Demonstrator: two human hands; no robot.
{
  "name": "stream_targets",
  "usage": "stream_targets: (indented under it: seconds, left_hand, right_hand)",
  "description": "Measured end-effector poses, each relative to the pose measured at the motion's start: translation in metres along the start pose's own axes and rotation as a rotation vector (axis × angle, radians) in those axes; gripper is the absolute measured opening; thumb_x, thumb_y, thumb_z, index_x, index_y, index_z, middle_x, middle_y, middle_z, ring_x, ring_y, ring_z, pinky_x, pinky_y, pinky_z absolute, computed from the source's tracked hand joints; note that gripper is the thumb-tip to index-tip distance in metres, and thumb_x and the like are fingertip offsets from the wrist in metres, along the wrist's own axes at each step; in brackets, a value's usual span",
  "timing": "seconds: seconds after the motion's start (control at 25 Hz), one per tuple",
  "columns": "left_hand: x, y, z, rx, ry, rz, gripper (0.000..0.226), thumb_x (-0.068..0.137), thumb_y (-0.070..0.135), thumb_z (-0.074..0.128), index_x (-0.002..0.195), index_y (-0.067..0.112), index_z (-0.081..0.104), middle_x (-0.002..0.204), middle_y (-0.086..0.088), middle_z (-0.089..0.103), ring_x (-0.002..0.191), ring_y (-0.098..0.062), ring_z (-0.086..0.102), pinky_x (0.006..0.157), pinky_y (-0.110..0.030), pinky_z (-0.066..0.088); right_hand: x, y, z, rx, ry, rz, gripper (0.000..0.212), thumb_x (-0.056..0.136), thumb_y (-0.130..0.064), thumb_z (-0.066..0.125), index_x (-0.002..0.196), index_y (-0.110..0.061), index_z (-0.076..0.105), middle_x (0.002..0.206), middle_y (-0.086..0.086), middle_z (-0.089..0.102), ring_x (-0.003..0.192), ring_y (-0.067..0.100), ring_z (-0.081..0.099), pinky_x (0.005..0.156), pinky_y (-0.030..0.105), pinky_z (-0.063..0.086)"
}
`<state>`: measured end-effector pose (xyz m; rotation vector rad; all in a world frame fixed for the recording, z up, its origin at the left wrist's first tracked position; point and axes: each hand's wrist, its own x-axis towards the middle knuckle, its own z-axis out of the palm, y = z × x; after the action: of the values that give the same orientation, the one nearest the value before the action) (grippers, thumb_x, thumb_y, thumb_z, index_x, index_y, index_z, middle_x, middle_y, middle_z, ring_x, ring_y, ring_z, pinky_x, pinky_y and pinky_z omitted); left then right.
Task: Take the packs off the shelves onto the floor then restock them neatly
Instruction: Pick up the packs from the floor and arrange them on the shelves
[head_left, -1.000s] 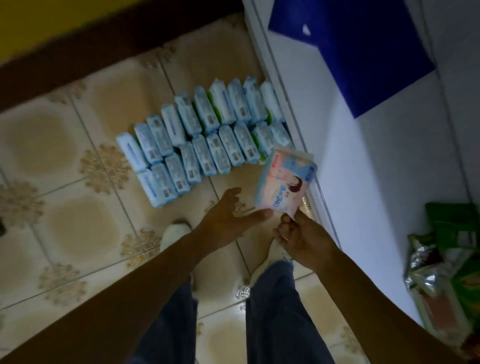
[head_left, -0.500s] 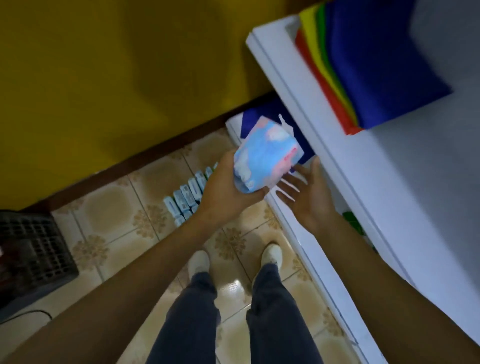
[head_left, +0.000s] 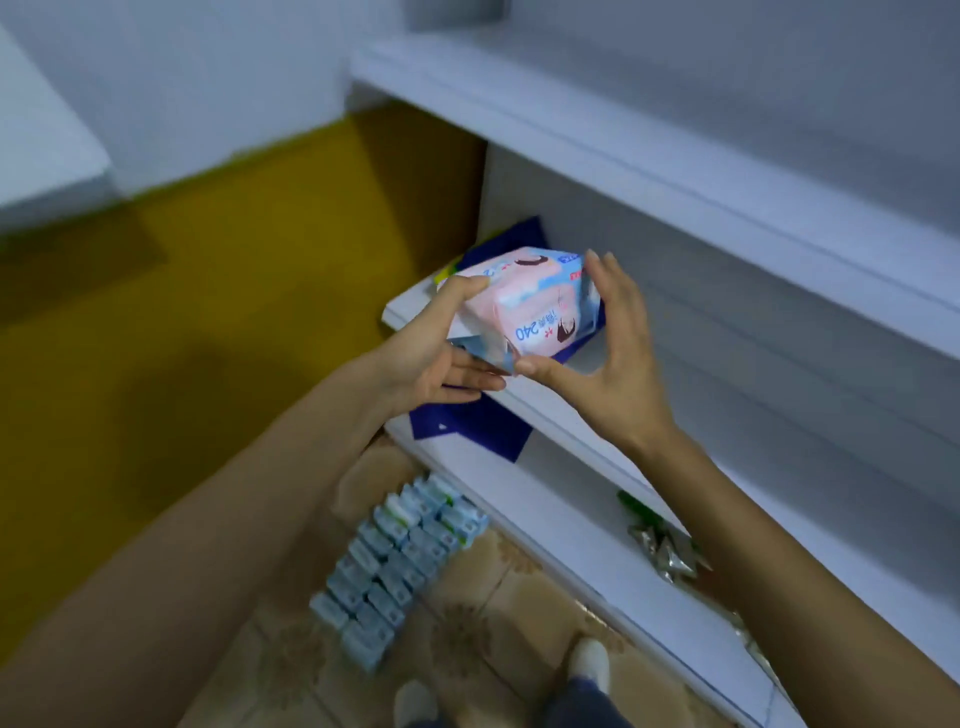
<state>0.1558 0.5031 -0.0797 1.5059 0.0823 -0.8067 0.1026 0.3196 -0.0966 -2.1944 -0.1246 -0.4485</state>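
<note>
Your left hand (head_left: 431, 353) and right hand (head_left: 613, 358) clasp one pink pack (head_left: 535, 306) over the shelf (head_left: 524, 410). Restocking has barely begun. Rows of packs (head_left: 400, 551) wait on the floor below that shelf.

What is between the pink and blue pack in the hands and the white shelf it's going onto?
Nothing visible blocks it. The pink and blue pack, held between the left hand and right hand, hovers over the dark blue sheet lying flat on the white shelf.

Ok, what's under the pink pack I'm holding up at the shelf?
Under the pink pack lies a dark blue sheet on the white shelf, its edge hanging over the front. The pack and both hands hide the sheet's middle.
</note>
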Motion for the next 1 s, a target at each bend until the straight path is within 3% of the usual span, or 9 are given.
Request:
stream_targets:
  seconds: [0.12,0.28,0.4,0.52,0.6,0.68,0.76,0.88,1.0]
  left_hand:
    - [-0.002,0.030,0.037,0.058,-0.130,0.038,0.064,0.084,0.071,0.035,0.093,0.016,0.067,0.073,-0.009,0.068,0.063,-0.017,0.064,0.091,-0.040,0.048]
    - [0.008,0.067,0.103,0.143,-0.268,0.091,0.082,0.079,0.080,0.035,0.117,0.014,0.067,0.109,-0.030,0.062,0.086,-0.029,0.061,0.090,-0.041,0.051]
    - [0.018,0.099,0.175,0.305,-0.335,0.165,0.087,0.079,0.084,0.024,0.110,0.017,0.069,0.090,-0.017,0.070,0.075,-0.026,0.065,0.085,-0.039,0.052]
    - [0.029,0.124,0.253,0.514,-0.173,0.519,0.053,0.094,0.065,0.028,0.123,0.032,0.056,0.120,0.002,0.065,0.094,-0.018,0.067,0.093,-0.036,0.049]
    - [0.038,0.127,0.299,0.542,-0.115,0.794,0.040,0.100,0.040,0.040,0.137,0.027,0.041,0.132,0.008,0.051,0.109,-0.009,0.055,0.090,-0.017,0.042]
    - [0.053,0.124,0.336,0.539,-0.236,0.980,0.047,0.097,0.025,0.050,0.142,0.022,0.035,0.136,0.008,0.047,0.118,-0.006,0.049,0.089,-0.008,0.039]
    - [0.069,0.125,0.366,0.647,-0.313,1.047,0.063,0.094,0.024,0.055,0.148,0.026,0.023,0.144,0.008,0.040,0.123,-0.006,0.046,0.095,-0.019,0.044]
    - [0.089,0.137,0.396,0.905,-0.279,1.058,0.095,0.086,0.022,0.065,0.150,0.043,-0.002,0.151,0.012,0.033,0.120,-0.007,0.047,0.096,-0.028,0.047]
    - [0.101,0.142,0.426,0.899,-0.208,1.128,0.099,0.076,0.036,0.077,0.145,0.052,0.007,0.146,0.008,0.042,0.115,-0.009,0.053,0.092,-0.029,0.050]
  right_hand:
    - [0.003,-0.011,-0.052,-0.067,0.057,-0.100,0.106,0.057,-0.068,0.073,0.145,-0.036,0.023,0.156,-0.001,0.022,0.144,0.009,0.019,0.116,0.042,0.028]
    - [-0.003,-0.007,-0.132,-0.222,0.083,-0.127,0.111,0.053,-0.068,0.073,0.147,-0.032,0.027,0.152,0.002,0.023,0.137,0.001,0.022,0.103,0.035,0.044]
    - [-0.015,0.007,-0.199,-0.362,0.286,-0.123,0.095,0.062,-0.064,0.069,0.143,-0.027,0.035,0.142,0.000,0.037,0.128,0.002,0.037,0.087,0.035,0.053]
    - [-0.028,0.024,-0.267,-0.425,0.463,-0.063,0.092,0.063,-0.054,0.080,0.140,-0.023,0.039,0.136,-0.002,0.044,0.120,0.005,0.044,0.085,0.029,0.048]
    - [-0.036,0.041,-0.309,-0.475,0.538,0.017,0.092,0.062,-0.046,0.084,0.139,-0.022,0.041,0.134,-0.002,0.046,0.121,0.011,0.045,0.086,0.030,0.045]
    - [-0.040,0.057,-0.343,-0.517,0.550,0.073,0.092,0.061,-0.045,0.085,0.138,-0.021,0.041,0.133,0.000,0.046,0.120,0.014,0.046,0.086,0.031,0.045]
    - [-0.039,0.072,-0.369,-0.552,0.529,0.096,0.093,0.062,-0.043,0.085,0.140,-0.019,0.039,0.138,0.004,0.043,0.122,0.018,0.045,0.089,0.033,0.046]
    - [-0.032,0.090,-0.406,-0.568,0.525,0.117,0.090,0.065,-0.037,0.085,0.140,-0.021,0.038,0.142,0.004,0.037,0.122,0.021,0.044,0.091,0.035,0.047]
    - [-0.023,0.105,-0.430,-0.582,0.490,0.096,0.079,0.072,-0.038,0.080,0.138,-0.020,0.040,0.138,0.004,0.040,0.119,0.019,0.046,0.088,0.030,0.044]
